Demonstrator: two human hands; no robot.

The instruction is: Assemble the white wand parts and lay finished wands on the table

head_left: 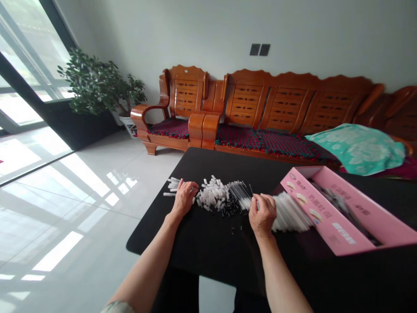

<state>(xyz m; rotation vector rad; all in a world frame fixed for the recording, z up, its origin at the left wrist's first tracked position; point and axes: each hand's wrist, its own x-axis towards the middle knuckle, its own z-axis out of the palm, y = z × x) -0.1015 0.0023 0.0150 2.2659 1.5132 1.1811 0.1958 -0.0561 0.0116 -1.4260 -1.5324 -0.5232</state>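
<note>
The right grip [262, 215] is clenched on white plastic sticks [288, 213]; the left grip [184, 199] is laid open over loose white pieces [210, 195]; dark items are held in a pink carton [339, 208] on the black counter [208, 163].

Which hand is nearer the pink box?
Right. The right hand is left of the pink box, with white sticks between them; the left hand is farther left, past the pile of white sticks.
</note>
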